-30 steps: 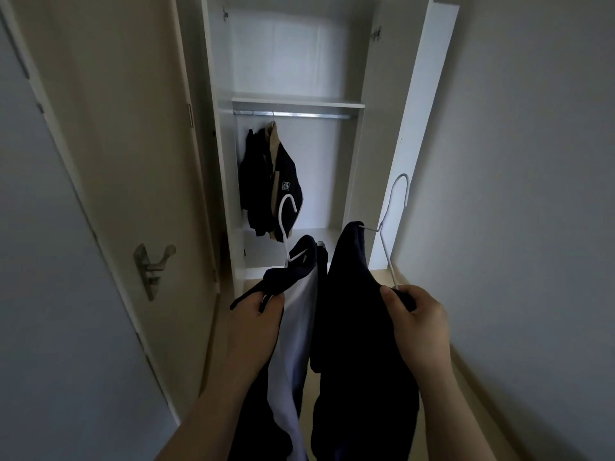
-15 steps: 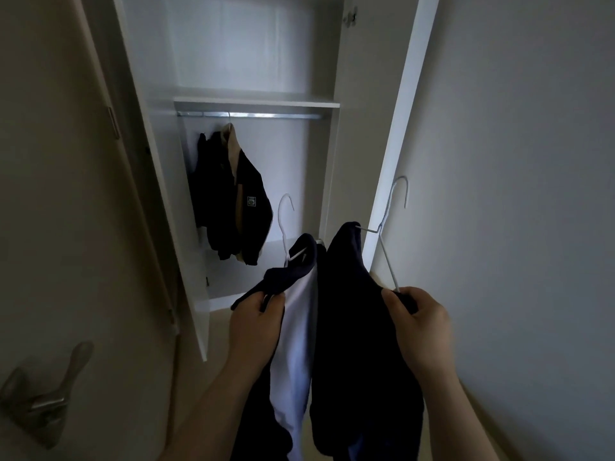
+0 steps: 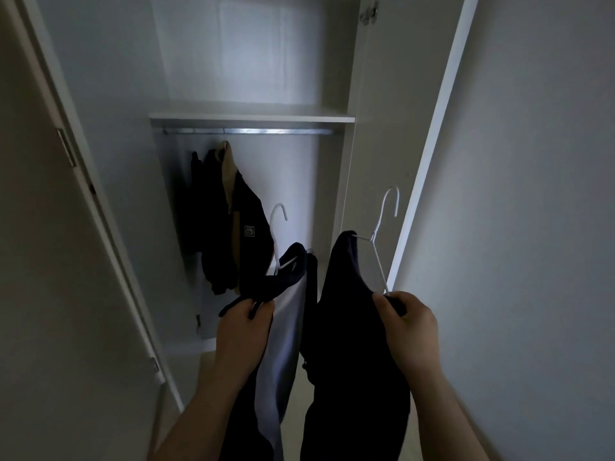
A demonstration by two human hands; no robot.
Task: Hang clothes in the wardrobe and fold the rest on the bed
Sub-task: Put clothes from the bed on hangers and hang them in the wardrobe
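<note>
1. Facing the open wardrobe [image 3: 293, 174], close up to its rail [image 3: 248, 130].
2. Already hung at the rail's left end: a dark jacket with a tan lining [image 3: 248, 237], possibly with another dark piece behind it. Too dim to separate.
3. Left hand [image 3: 244, 331]: curled round the shoulder of a navy-and-white garment [image 3: 289, 314], already threaded on a white wire hanger [image 3: 273, 241], hook up and free.
4. Right hand [image 3: 404, 319]: pinching the lower corner of a second white wire hanger [image 3: 373, 235] together with the dark garment [image 3: 346, 327] draped over it. Hook likewise up, well below the rail.
5. Both garments held near and low, in front of the wardrobe, neither on the rail yet.
6. Judging by that: hanging well under way, two pieces loaded and ready, only the lift and hook-on left for each. Plenty of bare rail to the right of the jacket.
7. No bed in view, so no telling how the folding stands.
</note>
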